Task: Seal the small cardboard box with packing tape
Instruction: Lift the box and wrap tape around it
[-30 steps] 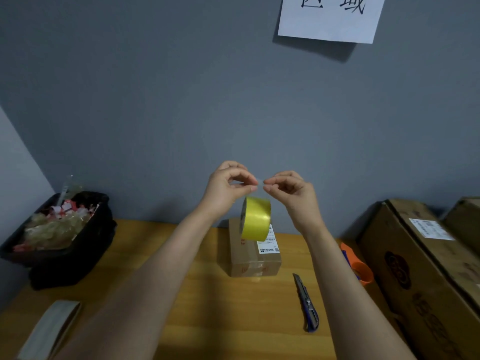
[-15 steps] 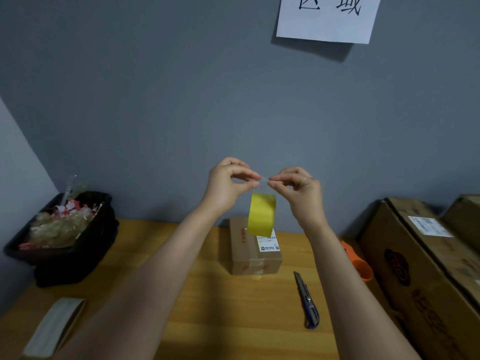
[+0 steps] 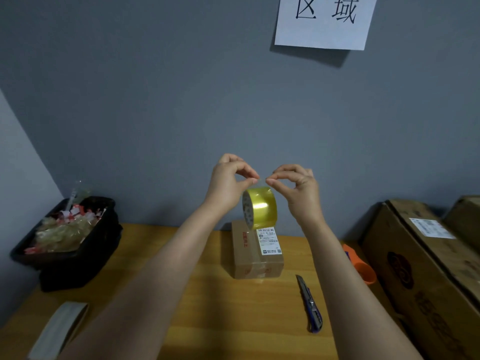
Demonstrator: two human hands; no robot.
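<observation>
A small cardboard box (image 3: 255, 255) with a white shipping label lies on the wooden table (image 3: 213, 307), near the grey wall. Above it hangs a yellow roll of packing tape (image 3: 261, 207), dangling from its loose clear end. My left hand (image 3: 228, 184) and my right hand (image 3: 296, 189) are both raised in front of the wall. Each pinches that tape end between thumb and fingertips, with the fingertips nearly touching. The roll swings free below them and touches nothing.
A blue utility knife (image 3: 310, 305) lies right of the box. An orange tape dispenser (image 3: 359, 266) sits by large cardboard cartons (image 3: 428, 268) at the right. A black bin (image 3: 70, 242) of tape scraps stands at the left. A grey flat piece (image 3: 58, 331) lies bottom left.
The hanging roll has turned, from edge-on to showing its broad yellow face and side. Both hands have stayed pinched on the tape end at about the same height.
</observation>
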